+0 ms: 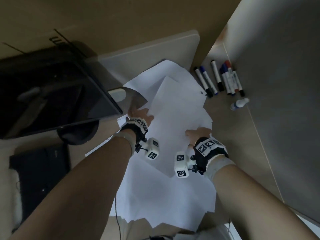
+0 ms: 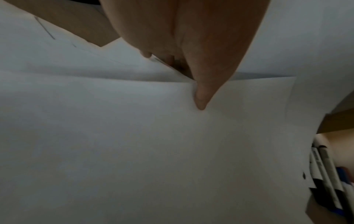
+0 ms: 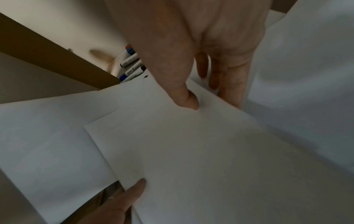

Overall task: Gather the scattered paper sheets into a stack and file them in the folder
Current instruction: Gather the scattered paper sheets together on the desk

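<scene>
My main worry is the sheet slipping or creasing: I have it pinched from opposite edges, and if my two hands pull unevenly it will buckle, or drag the loose papers (image 1: 166, 193) beneath it further out of line. My left hand (image 1: 140, 115) has its thumb (image 2: 201, 97) pressed on top of the sheet's edge, with the other fingers tucked underneath, so it is pinching. My right hand (image 1: 199, 134) does the same, thumb (image 3: 189, 101) on top and fingers (image 3: 229, 84) below the opposite edge. A sharp tug could also sweep the pile toward the markers (image 1: 223, 78), which lie just beyond my right fingertips.

The top sheet (image 3: 191, 151) is plain white, thin and slightly bowed between my thumbs. Under and around my fingers more white sheets fan out at odd angles, corners poking out, not yet squared. I cannot pick out the folder for certain; a clear flap (image 1: 133, 99) sits just past my left fingers.
</scene>
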Available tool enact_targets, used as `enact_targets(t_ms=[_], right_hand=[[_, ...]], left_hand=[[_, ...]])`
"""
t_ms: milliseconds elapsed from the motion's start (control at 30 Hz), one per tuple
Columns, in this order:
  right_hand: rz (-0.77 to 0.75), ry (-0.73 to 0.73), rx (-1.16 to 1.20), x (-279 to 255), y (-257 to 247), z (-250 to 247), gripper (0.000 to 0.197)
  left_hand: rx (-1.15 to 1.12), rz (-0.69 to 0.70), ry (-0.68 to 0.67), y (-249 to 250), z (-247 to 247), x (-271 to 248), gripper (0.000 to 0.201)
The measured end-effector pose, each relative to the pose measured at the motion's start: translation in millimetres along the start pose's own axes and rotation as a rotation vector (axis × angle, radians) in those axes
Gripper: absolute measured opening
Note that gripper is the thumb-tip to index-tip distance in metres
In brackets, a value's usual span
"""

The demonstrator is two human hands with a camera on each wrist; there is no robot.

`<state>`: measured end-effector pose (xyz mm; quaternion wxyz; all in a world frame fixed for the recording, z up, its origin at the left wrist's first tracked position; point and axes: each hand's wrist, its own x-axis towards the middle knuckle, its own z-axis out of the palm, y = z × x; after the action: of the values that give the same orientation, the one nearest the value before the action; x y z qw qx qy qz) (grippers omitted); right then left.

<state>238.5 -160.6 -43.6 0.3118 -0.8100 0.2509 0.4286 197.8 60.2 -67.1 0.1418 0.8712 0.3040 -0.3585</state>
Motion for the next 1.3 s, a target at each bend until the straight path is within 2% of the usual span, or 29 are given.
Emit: enact_targets(t_ms=[33, 67, 100, 167, 233, 300, 367, 400, 467, 533, 600, 733, 867, 967, 1100, 1133, 1200, 1267, 1300], right_hand=[[0.034, 0.032, -0.054, -1, -4, 4, 0.078], [0.055, 0.037, -0.154, -4, -8, 5, 0.083], [0.074, 0.04, -0.238, -8, -12, 6, 0.078], [-0.003, 0.025, -0.386, -11, -18, 8, 0.055], [-0.041, 0.029, -0.422, -8, -17, 8, 0.049], [-0.002, 0.059, -0.358, -3, -13, 8, 0.053], [0.071, 0.025, -0.116, -3, -8, 6, 0.063], [0.063, 0.023, -0.028, -2, -5, 5, 0.061], [0.093, -0.016, 0.033, -4, 1, 6, 0.061], [0.087, -0.03, 0.061, -11, 3, 11, 0.068], [0.023, 0.009, 0.105, -20, 3, 15, 0.073], [-0.081, 0.019, -0.017, -35, 15, 15, 0.051], [-0.139, 0.051, -0.092, -46, 45, 12, 0.043], [-0.147, 0.088, -0.098, -54, 73, 19, 0.03], [-0.157, 0.142, -0.213, -77, 102, 38, 0.044], [-0.164, 0.129, -0.254, -82, 107, 43, 0.044], [-0.158, 0.12, -0.36, -90, 116, 55, 0.045], [-0.092, 0.139, -0.464, -99, 121, 63, 0.054], [-0.061, 0.146, -0.48, -100, 125, 67, 0.062]], left_hand=[[-0.061, -0.041, -0.009, 0, -4, 0, 0.034], [-0.112, -0.025, -0.007, -3, -3, 4, 0.034], [-0.109, -0.01, -0.053, -4, -7, 2, 0.035], [-0.185, -0.015, -0.108, -6, -12, 0, 0.048], [-0.342, -0.011, -0.09, 0, -14, -13, 0.062], [-0.556, -0.027, 0.009, -1, -7, -19, 0.067], [-0.719, -0.057, -0.02, -3, -4, -30, 0.071], [-0.72, -0.049, -0.058, -6, -2, -34, 0.071], [-0.646, -0.028, -0.158, -12, 3, -40, 0.056], [-0.655, -0.005, -0.186, -18, 10, -47, 0.032], [-0.72, -0.012, -0.18, -23, 17, -55, 0.02], [-0.709, -0.045, -0.189, -28, 25, -76, 0.028], [-0.647, -0.123, -0.162, -38, 40, -102, 0.041], [-0.586, -0.157, -0.205, -45, 59, -125, 0.056], [-0.464, -0.255, -0.244, -58, 98, -157, 0.064], [-0.409, -0.292, -0.197, -64, 109, -165, 0.058], [-0.245, -0.315, -0.14, -75, 126, -180, 0.028], [-0.154, -0.299, -0.101, -86, 139, -189, 0.027], [-0.227, -0.326, -0.093, -92, 144, -193, 0.032]])
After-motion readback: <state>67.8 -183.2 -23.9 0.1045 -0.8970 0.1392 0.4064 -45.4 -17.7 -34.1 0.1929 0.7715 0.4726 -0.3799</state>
